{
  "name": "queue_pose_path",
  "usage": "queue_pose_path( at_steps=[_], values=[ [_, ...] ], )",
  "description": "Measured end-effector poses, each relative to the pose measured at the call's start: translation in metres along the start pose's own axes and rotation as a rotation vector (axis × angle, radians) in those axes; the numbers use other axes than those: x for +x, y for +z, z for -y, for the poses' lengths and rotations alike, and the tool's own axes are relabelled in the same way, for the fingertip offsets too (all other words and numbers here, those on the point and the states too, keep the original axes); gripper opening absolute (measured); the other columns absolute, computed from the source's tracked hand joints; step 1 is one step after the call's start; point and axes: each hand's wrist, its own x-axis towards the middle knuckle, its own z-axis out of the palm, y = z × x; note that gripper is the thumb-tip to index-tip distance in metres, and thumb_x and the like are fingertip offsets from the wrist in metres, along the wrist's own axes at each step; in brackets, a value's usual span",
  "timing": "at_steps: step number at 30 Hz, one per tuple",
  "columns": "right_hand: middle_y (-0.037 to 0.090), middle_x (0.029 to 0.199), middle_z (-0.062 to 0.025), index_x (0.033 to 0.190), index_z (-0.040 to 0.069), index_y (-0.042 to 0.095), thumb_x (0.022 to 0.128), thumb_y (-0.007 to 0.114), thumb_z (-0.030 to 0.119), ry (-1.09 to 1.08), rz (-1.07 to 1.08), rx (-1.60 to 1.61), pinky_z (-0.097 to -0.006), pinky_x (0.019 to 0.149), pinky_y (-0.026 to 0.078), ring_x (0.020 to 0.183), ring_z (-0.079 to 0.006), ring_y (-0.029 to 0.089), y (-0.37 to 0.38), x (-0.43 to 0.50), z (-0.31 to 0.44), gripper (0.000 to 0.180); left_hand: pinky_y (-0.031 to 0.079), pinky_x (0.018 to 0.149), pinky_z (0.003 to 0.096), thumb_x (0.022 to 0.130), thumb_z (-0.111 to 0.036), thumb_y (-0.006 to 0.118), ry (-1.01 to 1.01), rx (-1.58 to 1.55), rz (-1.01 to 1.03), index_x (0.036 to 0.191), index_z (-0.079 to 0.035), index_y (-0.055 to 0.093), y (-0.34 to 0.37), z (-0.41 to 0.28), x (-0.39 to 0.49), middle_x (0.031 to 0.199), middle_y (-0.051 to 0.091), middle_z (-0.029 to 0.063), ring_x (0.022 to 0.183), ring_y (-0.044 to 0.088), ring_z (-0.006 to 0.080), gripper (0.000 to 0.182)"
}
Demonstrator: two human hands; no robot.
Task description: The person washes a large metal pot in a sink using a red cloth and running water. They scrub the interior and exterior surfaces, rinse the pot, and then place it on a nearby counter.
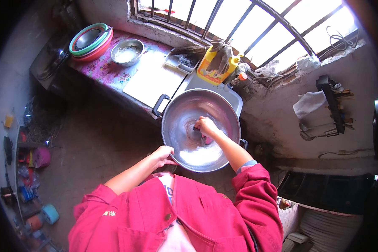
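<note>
A large metal wok [176,135] with two black loop handles is in front of me, one side over a grey sink [237,97]. My left hand [163,156] grips its near left rim, thumb on top and fingers beneath. Inside the wok, my right hand [207,126] is closed around a cloth or scrubber [207,139], of which pinkish and dark parts show. The rest of it is hidden under the fingers. A bright, wet-looking patch shines on the wok's near inner wall.
Beyond the wok stand a yellow plastic jug [215,67] and a tray with a steel scourer [186,61]. A metal bowl [127,52] and stacked basins [91,41] rest on a flowered tablecloth [113,71]. Ladles [318,134] hang at right; a barred window [239,28] is ahead.
</note>
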Motion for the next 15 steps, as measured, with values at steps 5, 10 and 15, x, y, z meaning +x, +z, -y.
queue_pose_path(
  at_steps=[5, 10, 15],
  values=[
    [0.058, 0.084, -0.0149, 0.08, 0.007, 0.07, 0.073, 0.062, 0.005, -0.325, -0.215, 0.095, -0.0427, 0.071, 0.051, 0.081, -0.0345, 0.063, -0.02, 0.038, 0.048, 0.01, 0.055, 0.088, 0.0513, 0.081, -0.003, 0.047, -0.018, -0.017, -0.03, 0.106, 0.01, 0.051, 0.003, -0.003, -0.006, 0.099, 0.062, 0.0225, 0.093, 0.065, 0.0354, 0.029],
    [0.059, 0.088, -0.0144, 0.089, 0.008, 0.068, 0.079, 0.065, 0.002, -0.205, -0.475, 0.286, -0.0393, 0.073, 0.052, 0.082, -0.0334, 0.063, -0.032, 0.078, 0.08, 0.012, 0.053, 0.089, 0.0532, 0.082, -0.002, 0.047, -0.018, 0.008, -0.062, 0.108, 0.01, 0.05, 0.008, -0.003, -0.012, 0.102, 0.061, 0.022, 0.095, 0.064, 0.0357, 0.029],
    [0.057, 0.094, -0.0165, 0.087, 0.008, 0.063, 0.079, 0.057, 0.001, -0.07, -0.552, 0.179, -0.0428, 0.077, 0.051, 0.088, -0.0371, 0.061, -0.038, 0.095, 0.066, 0.012, 0.053, 0.089, 0.0539, 0.08, -0.002, 0.046, 0.023, 0.017, -0.084, 0.111, 0.012, 0.051, 0.009, -0.002, -0.01, 0.105, 0.06, 0.023, 0.1, 0.063, 0.0361, 0.034]
  ],
)
